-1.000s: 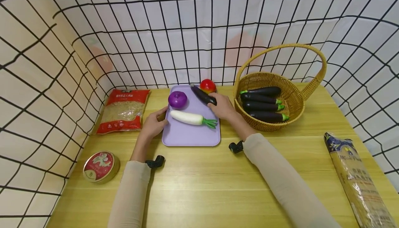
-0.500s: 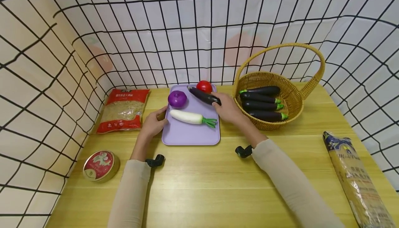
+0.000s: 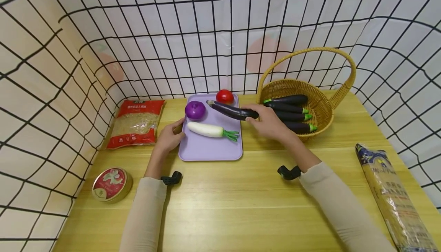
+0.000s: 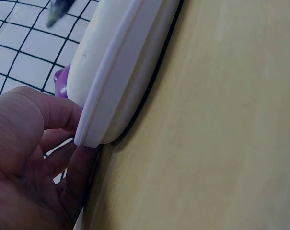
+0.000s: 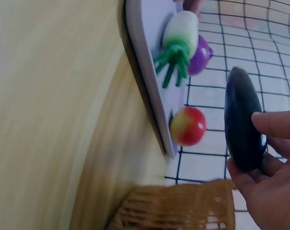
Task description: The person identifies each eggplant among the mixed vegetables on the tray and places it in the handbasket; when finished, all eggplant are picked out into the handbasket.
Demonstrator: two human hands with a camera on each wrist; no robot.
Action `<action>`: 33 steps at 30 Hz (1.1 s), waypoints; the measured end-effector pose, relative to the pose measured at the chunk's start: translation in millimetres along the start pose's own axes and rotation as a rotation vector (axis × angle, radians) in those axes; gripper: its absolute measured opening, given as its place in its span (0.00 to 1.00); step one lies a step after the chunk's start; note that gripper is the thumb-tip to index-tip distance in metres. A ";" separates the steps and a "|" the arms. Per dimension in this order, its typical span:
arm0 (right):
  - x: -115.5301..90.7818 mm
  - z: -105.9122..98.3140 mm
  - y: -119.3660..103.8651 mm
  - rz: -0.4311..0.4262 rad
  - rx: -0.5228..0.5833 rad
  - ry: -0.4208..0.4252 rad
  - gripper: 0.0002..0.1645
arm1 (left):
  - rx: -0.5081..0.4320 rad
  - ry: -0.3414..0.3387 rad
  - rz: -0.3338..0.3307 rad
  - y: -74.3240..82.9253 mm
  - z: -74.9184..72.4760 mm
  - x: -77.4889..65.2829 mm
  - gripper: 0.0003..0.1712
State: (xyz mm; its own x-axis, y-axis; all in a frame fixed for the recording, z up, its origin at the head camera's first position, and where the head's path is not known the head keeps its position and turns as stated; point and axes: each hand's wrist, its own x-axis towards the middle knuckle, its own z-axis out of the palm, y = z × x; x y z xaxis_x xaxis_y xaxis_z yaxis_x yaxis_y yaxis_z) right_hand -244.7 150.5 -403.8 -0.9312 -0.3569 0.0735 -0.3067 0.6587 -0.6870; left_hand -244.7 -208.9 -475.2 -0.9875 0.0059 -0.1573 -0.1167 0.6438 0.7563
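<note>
My right hand (image 3: pixel 268 122) pinches a dark eggplant (image 3: pixel 234 111) by one end, between the tray and the basket. In the right wrist view the eggplant (image 5: pixel 241 120) hangs in the air with thumb and fingers around its lower end. My left hand (image 3: pixel 169 137) holds the left edge of a lilac tray (image 3: pixel 210 153); in the left wrist view its thumb (image 4: pixel 63 114) lies at the rim. On the tray are a purple onion (image 3: pixel 195 110), a white radish (image 3: pixel 206 129) with green leaves, and a round red fruit, yellow on one side (image 5: pixel 188 126).
A wicker basket (image 3: pixel 327 124) with a tall handle holds several eggplants (image 3: pixel 286 99) at the right. A red pasta bag (image 3: pixel 136 124) and a round tin (image 3: pixel 111 184) lie on the left, a long noodle packet (image 3: pixel 392 194) on the right. Black-lined cloth surrounds the table.
My right hand has carried the eggplant up and to the right, from over the tray toward the basket. The left hand has stayed at the tray's edge.
</note>
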 end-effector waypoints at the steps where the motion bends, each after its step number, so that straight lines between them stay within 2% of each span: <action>1: -3.0 -3.5 1.5 -0.001 0.004 0.003 0.26 | -0.001 -0.001 -0.002 -0.1 0.1 0.1 0.37; 6: -19.5 -24.8 9.6 -0.030 0.005 0.002 0.26 | -0.008 -0.003 -0.007 -0.1 0.5 1.0 0.37; 10: -30.7 -42.0 25.0 -0.044 -0.013 -0.007 0.25 | -0.009 -0.004 -0.008 0.4 -0.5 0.4 0.37; 17: -50.8 -72.0 51.8 -0.016 0.004 -0.036 0.25 | -0.015 -0.004 -0.019 0.4 -1.0 -0.7 0.36; 21: -61.7 -85.9 69.2 -0.027 -0.028 -0.022 0.25 | -0.015 -0.006 -0.023 -0.1 -0.7 -0.8 0.37; 28: -72.3 -105.6 110.8 -0.013 -0.036 0.003 0.25 | -0.008 -0.001 -0.016 0.1 0.6 -0.3 0.37; 33: -75.0 -118.5 125.3 -0.009 -0.091 -0.015 0.25 | -0.003 -0.001 0.000 0.4 1.4 -0.9 0.37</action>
State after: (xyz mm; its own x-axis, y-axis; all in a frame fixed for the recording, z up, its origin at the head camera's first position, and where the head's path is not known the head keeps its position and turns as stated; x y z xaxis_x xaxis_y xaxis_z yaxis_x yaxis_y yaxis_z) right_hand -236.6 338.3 -409.7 -0.9255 -0.3726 0.0675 -0.3321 0.7129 -0.6176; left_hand -243.7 -207.5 -475.6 -0.9874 0.0064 -0.1583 -0.1174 0.6414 0.7582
